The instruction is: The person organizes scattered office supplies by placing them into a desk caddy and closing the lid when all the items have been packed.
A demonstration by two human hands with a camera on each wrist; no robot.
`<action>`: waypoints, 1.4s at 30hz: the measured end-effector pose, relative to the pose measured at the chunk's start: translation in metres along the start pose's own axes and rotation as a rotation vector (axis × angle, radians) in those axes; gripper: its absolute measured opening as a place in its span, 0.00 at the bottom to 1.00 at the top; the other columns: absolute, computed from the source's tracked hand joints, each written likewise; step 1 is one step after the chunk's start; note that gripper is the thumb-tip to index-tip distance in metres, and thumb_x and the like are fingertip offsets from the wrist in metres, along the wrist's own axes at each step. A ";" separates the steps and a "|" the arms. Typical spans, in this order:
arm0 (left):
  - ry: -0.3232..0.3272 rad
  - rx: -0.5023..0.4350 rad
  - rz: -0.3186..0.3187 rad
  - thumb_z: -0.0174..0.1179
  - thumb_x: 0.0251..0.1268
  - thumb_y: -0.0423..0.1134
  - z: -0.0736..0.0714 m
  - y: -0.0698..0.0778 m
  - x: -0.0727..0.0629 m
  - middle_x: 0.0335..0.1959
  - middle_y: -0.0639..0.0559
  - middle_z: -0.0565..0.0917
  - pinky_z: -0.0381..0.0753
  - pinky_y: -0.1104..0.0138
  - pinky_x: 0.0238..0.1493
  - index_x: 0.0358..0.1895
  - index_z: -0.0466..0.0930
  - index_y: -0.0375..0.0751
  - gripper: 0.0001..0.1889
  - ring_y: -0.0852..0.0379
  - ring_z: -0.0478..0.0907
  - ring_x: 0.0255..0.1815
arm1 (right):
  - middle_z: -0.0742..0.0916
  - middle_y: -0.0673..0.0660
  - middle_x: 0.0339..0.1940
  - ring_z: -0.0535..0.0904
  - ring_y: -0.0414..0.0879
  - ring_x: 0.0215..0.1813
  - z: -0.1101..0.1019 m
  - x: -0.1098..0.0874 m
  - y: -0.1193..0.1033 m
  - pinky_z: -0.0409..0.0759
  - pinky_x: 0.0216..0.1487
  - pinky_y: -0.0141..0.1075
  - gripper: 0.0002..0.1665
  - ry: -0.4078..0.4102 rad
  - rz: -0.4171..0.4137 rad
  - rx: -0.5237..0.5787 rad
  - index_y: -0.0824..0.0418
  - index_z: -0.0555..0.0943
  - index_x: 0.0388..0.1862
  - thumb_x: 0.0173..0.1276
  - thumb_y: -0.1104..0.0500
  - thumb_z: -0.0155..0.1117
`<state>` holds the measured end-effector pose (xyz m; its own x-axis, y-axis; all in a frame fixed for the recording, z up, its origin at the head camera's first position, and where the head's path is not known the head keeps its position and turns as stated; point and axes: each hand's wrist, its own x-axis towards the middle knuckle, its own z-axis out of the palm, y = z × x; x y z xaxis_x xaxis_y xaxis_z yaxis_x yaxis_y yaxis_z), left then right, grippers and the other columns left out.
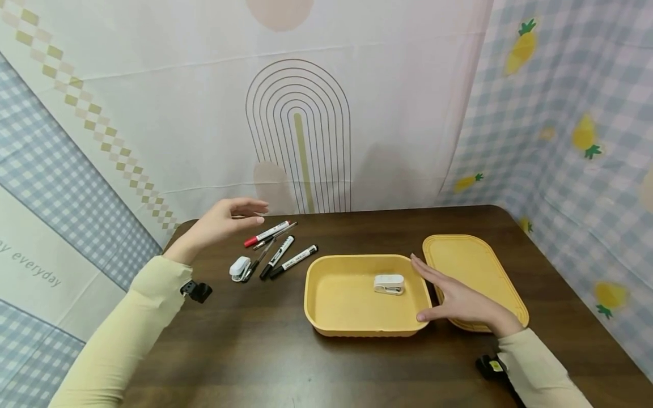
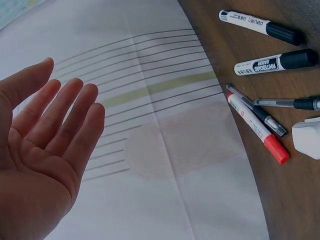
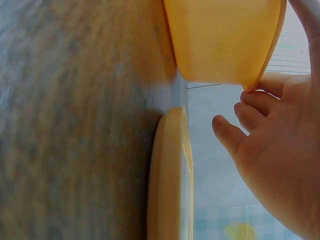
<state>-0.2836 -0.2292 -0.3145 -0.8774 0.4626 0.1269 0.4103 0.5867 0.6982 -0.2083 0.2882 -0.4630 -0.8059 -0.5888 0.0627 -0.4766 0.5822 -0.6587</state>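
My left hand (image 1: 223, 222) hovers above the back left of the table, fingers loosely bent and nothing in them. Below and to its right lie a red whiteboard marker (image 1: 267, 234), two black whiteboard markers (image 1: 278, 257) and thin pens (image 1: 258, 262). A white mini stapler (image 1: 240, 268) sits beside the pens. At the right end of a yellow box (image 1: 347, 325), my right hand (image 1: 449, 296) rests its spread fingers and thumb against the rim. Inside that box is another white mini stapler (image 1: 389, 284). In the right wrist view, fingertips (image 3: 257, 100) touch the box's rim.
A flat yellow lid (image 1: 471, 272) lies on the table right of the box, partly behind my right hand and wrist. Patterned cloth (image 1: 398, 113) hangs behind the dark wooden table (image 1: 245, 351) and at both sides.
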 end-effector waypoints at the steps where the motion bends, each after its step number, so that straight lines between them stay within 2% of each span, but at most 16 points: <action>1: 0.014 -0.006 -0.003 0.63 0.72 0.46 0.000 -0.001 -0.001 0.59 0.51 0.83 0.78 0.64 0.57 0.66 0.78 0.46 0.22 0.53 0.80 0.59 | 0.50 0.59 0.84 0.50 0.64 0.80 0.000 0.000 0.000 0.61 0.68 0.65 0.69 0.001 0.001 -0.003 0.43 0.43 0.84 0.56 0.42 0.79; 6: 0.085 -0.039 -0.029 0.64 0.71 0.46 0.003 -0.012 -0.005 0.58 0.50 0.84 0.78 0.68 0.55 0.65 0.78 0.44 0.23 0.53 0.81 0.58 | 0.50 0.60 0.84 0.50 0.64 0.80 -0.001 0.001 -0.002 0.61 0.68 0.65 0.69 -0.001 0.004 -0.003 0.43 0.42 0.84 0.57 0.42 0.79; 16: 0.156 -0.117 -0.063 0.63 0.72 0.48 0.011 -0.028 -0.016 0.60 0.49 0.83 0.75 0.69 0.57 0.66 0.78 0.46 0.23 0.58 0.79 0.59 | 0.50 0.60 0.84 0.51 0.64 0.79 -0.002 0.002 -0.003 0.61 0.68 0.65 0.69 0.006 -0.008 -0.005 0.44 0.43 0.84 0.56 0.42 0.79; 21: 0.196 -0.145 -0.072 0.65 0.70 0.49 0.014 -0.034 -0.022 0.61 0.48 0.82 0.75 0.71 0.57 0.65 0.79 0.46 0.24 0.59 0.79 0.59 | 0.50 0.59 0.84 0.50 0.65 0.79 -0.003 0.001 -0.005 0.61 0.68 0.66 0.69 0.001 -0.008 0.002 0.49 0.45 0.85 0.56 0.42 0.79; 28: 0.254 -0.157 -0.116 0.65 0.70 0.50 0.019 -0.046 -0.035 0.60 0.51 0.83 0.75 0.71 0.55 0.65 0.79 0.48 0.24 0.61 0.79 0.57 | 0.49 0.59 0.84 0.50 0.64 0.80 -0.004 0.001 -0.006 0.60 0.68 0.66 0.68 -0.005 -0.004 0.010 0.45 0.44 0.84 0.56 0.43 0.79; 36: 0.276 -0.212 -0.103 0.64 0.72 0.44 0.027 -0.062 -0.044 0.58 0.51 0.84 0.75 0.76 0.54 0.65 0.78 0.40 0.23 0.67 0.79 0.56 | 0.48 0.54 0.84 0.49 0.65 0.80 -0.003 0.000 -0.004 0.60 0.68 0.67 0.69 -0.013 0.013 0.015 0.42 0.42 0.84 0.56 0.42 0.79; 42: 0.303 -0.218 -0.110 0.64 0.72 0.43 0.030 -0.068 -0.047 0.57 0.51 0.85 0.74 0.77 0.54 0.64 0.78 0.39 0.22 0.69 0.80 0.54 | 0.47 0.53 0.84 0.48 0.65 0.80 -0.002 -0.001 -0.003 0.59 0.68 0.67 0.68 -0.012 0.017 0.027 0.42 0.42 0.84 0.57 0.43 0.79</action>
<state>-0.2628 -0.2711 -0.3892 -0.9602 0.1683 0.2228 0.2760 0.4518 0.8483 -0.2067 0.2885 -0.4594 -0.8095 -0.5857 0.0419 -0.4527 0.5771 -0.6797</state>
